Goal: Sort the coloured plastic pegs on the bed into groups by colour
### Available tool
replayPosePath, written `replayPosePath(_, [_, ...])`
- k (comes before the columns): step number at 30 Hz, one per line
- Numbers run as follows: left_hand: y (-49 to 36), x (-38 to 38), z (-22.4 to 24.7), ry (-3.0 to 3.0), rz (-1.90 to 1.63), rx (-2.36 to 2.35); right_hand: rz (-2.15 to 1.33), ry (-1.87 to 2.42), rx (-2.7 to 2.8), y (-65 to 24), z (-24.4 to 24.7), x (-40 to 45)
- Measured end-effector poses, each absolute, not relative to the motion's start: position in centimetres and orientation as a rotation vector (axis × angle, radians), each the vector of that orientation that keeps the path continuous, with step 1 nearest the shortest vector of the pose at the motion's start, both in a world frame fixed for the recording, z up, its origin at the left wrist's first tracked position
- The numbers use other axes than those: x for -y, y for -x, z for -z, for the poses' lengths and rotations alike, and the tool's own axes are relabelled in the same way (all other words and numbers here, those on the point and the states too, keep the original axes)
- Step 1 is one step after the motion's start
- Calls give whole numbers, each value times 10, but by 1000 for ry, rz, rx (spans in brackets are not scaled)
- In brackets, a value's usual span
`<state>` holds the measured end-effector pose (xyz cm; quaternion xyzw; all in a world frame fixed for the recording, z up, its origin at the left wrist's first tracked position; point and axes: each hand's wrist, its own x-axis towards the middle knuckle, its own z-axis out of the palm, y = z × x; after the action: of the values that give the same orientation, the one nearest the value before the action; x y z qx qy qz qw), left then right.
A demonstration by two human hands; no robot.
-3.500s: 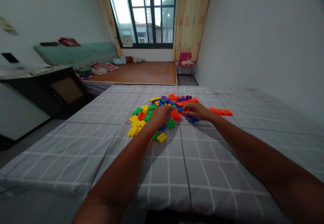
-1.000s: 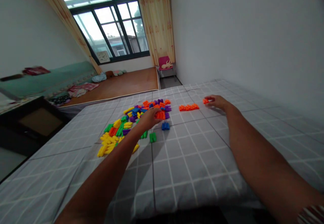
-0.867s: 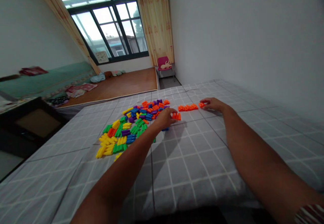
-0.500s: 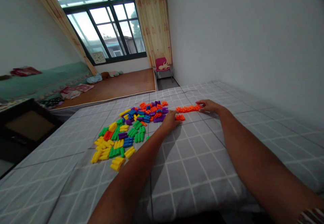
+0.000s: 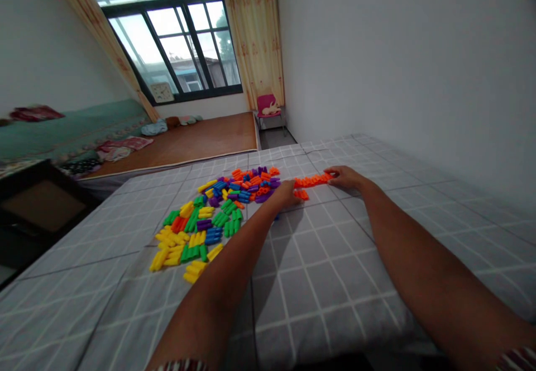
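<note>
A row of joined orange plastic building blocks lies across the grey checked cloth. My right hand pinches its right end between thumb and fingers. At the left end, the fingers of my left hand are closed on the row, though the fingertips are partly hidden. A separate short orange block rests just in front of the row, beside my left hand. Left of that hand spreads a pile of purple, blue and orange blocks, partly covered by my forearm.
Green blocks and yellow blocks lie nearer on the left. The checked cloth covers the surface. A white wall borders the right side. Beyond are a brown mat, a pink chair and a window.
My left hand has shifted slightly right and forward, up to the left end of the orange row. My right hand stays at the right end.
</note>
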<state>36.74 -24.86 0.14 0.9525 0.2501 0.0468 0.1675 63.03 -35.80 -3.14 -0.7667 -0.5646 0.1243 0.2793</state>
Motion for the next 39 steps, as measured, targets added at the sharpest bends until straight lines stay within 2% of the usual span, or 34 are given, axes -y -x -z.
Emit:
replayPosePath(9, [-352,262,-13,-2814,-124,-730,-394,2005,1547,-634,31,358])
replayPosePath(16, [-281,293,-22,-2952,-215,-552,-429,2013,1571,-636,31,357])
replayPosePath(23, [-223,308,-8,-2927,-300,-465,-501,2066,1534,-631,23,360])
replayPosePath(28, [-219,306,6,-2924,-299,-469,-186,2156,1437,-622,20,356])
replayPosePath(32, [-215,285,0,-2975,-293,-531,34,1992,1517,-591,7,334])
replayPosePath(39, [-191,222,-13,-2961,-410,-924,-16,1771,2076,-480,-24,263])
